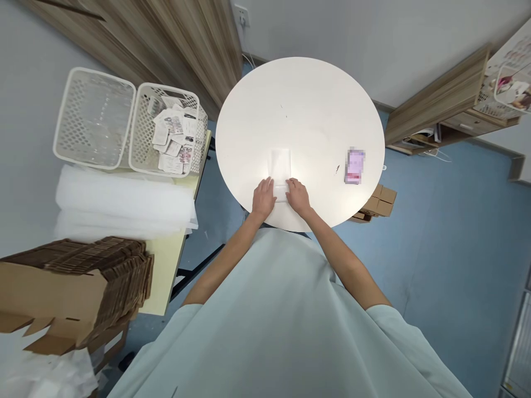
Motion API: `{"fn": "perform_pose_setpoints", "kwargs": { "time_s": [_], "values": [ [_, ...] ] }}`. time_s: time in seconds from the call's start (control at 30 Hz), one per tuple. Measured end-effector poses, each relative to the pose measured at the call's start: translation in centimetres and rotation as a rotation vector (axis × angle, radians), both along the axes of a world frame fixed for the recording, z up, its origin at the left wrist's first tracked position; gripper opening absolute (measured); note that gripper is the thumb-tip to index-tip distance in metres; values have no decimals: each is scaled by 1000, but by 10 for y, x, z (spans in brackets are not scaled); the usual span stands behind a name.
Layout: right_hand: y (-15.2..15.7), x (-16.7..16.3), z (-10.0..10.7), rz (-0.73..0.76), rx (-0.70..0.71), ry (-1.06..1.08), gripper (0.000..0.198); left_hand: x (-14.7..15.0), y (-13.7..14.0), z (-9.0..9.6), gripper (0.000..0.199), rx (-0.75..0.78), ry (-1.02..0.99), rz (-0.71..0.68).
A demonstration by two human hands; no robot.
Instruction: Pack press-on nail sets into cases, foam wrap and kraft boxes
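A white foam sheet (281,165) lies flat on the round white table (298,99), near its front edge. My left hand (264,198) rests on the sheet's near left corner, and my right hand (297,196) presses on its near right corner. Both hands lie palm down with fingers on the sheet's near end, which looks slightly lifted or folded between them. A small pink and purple packet (354,166) lies on the table to the right, apart from both hands.
On a side table at the left stand two white perforated baskets, one holding clear items (94,117), one with several small packets (169,130). Foam sheets (124,202) and a stack of flat cardboard (78,282) lie beside them. Small cardboard boxes (379,202) sit on the blue floor.
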State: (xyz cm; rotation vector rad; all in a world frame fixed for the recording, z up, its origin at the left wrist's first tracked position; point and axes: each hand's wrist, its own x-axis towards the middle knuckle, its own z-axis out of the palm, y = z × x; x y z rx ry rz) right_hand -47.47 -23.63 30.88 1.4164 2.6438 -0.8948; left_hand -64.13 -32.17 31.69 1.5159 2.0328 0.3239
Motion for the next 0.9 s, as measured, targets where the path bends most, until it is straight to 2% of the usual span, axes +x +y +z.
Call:
{"fn": "perform_pose_setpoints", "kwargs": {
  "time_s": [0.07,0.13,0.3,0.47,0.57,0.73,0.9],
  "values": [
    [3,1,2,118,-15,26,58,-6,7,1,73,2,-39,-188],
    [4,5,4,178,-45,33,59,-10,11,1,74,-37,-45,-274],
    [-5,20,3,205,-47,62,59,-14,3,2,70,-66,-19,-312],
    [-24,31,-3,270,-40,78,78,-11,-20,6,73,-71,-33,-325],
    [-43,40,-6,305,-22,84,77,-5,-39,7,81,-99,-41,-348],
    [-72,60,-2,355,-24,62,75,8,-70,6,87,-147,-63,-305],
    [-69,63,9,299,-61,72,63,10,-77,8,72,-135,-120,-112]
  ]
}}
